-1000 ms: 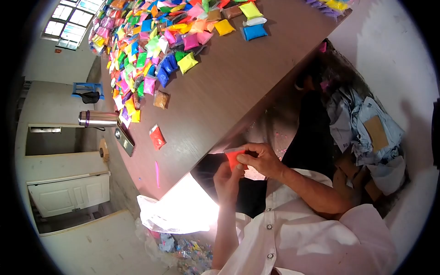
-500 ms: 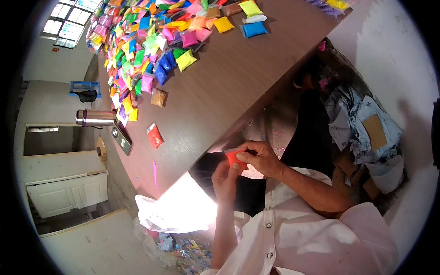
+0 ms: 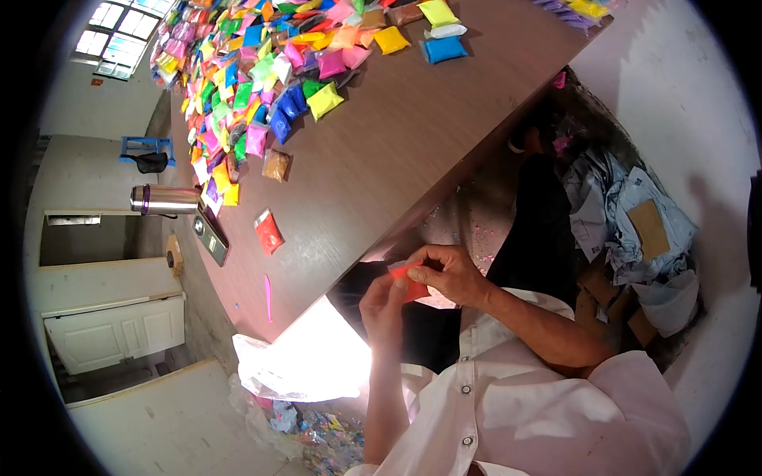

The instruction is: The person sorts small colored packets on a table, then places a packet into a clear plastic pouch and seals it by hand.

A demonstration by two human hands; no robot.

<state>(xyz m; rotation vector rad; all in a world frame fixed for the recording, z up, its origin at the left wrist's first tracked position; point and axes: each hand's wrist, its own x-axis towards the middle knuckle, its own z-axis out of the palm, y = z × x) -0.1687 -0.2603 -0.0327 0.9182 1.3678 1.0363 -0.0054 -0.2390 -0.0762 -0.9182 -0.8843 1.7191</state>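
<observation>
My left hand (image 3: 382, 308) and my right hand (image 3: 452, 274) meet in front of my shirt, beyond the table's edge. Both pinch a small red packet (image 3: 416, 290) between thumb and fingers; its upper edge is partly hidden by the fingertips. Nearest to them on the brown table (image 3: 357, 182) lies another red packet (image 3: 268, 232) with a clear end. A thin pink strip (image 3: 268, 297) is close to the table's corner. Farther off, a brown packet (image 3: 275, 165) lies beside a large spread of many-coloured packets (image 3: 258, 79).
A steel flask (image 3: 165, 200) and a phone (image 3: 210, 236) are at the table's far left edge. White plastic (image 3: 294, 369) hangs near the corner. Purple and yellow packets (image 3: 583, 9) sit at the top right. Crumpled bags and cardboard (image 3: 651, 230) lie on the right.
My left hand has shifted its fingers up to the packet's upper edge, beside my right fingertips. More of the packet's lower part now shows between the hands. The view has moved slightly.
</observation>
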